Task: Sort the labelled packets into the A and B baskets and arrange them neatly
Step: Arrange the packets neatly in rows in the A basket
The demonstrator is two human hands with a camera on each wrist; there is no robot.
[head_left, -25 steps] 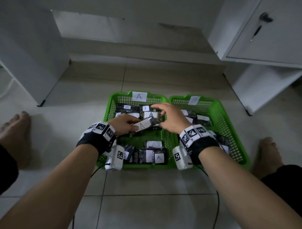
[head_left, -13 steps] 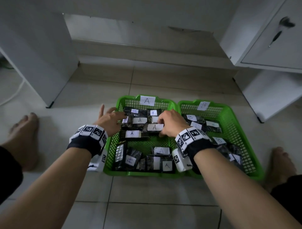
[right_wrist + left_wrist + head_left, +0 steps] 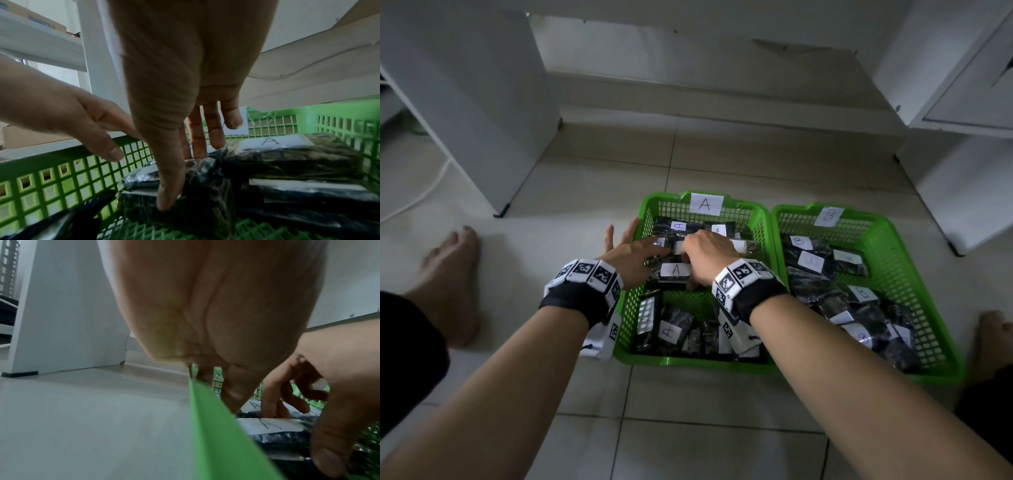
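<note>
Two green baskets stand side by side on the floor: basket A [image 3: 763, 219] on the left and basket B [image 3: 887, 240] on the right, each with several dark labelled packets. My right hand [image 3: 705, 251] is down in basket A. Its fingers [image 3: 273, 399] reach over the far edge of an A packet [image 3: 267, 425] and the thumb [image 3: 168, 199] presses the near edge, pinching it. My left hand [image 3: 635, 251] lies over basket A's left rim [image 3: 207, 418] with fingers straight and spread, holding nothing. Another A packet [image 3: 676, 270] lies between the wrists.
White cabinets stand on the left [image 3: 482, 120] and right [image 3: 962, 192] of the tiled floor. A step [image 3: 722, 99] runs behind the baskets. My bare feet [image 3: 453, 274] rest on either side. A white cable [image 3: 421, 195] lies at far left.
The left hand let go of the A packet it was carrying, now lying in basket A, and moved to the left rim. The right hand shifted down onto the packets there.
</note>
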